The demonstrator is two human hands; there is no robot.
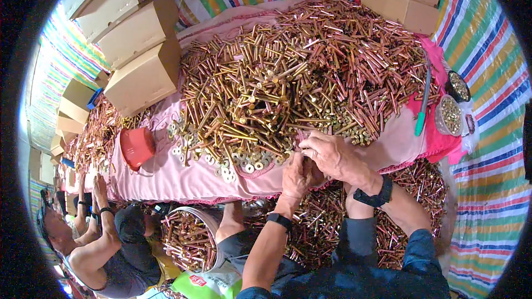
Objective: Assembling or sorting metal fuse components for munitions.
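Note:
A large heap of gold-coloured bolts (266,86) spreads over a pink cloth (166,180). At the heap's near edge my left hand (296,177) and my right hand (332,156) meet, fingers curled and pinched close together. Whatever they hold is too small and too covered by the fingers to name. Several flat washers (228,173) lie loose on the cloth to the left of my hands. Short nut-like pieces (363,133) sit among the bolts just beyond my right hand.
A red plastic container (137,147) and stacked cardboard boxes (145,82) stand on the left. At the right lie a green-handled tool (421,122) and a tub of small parts (450,115). A white bucket of bolts (215,227) stands below, near another person (91,249).

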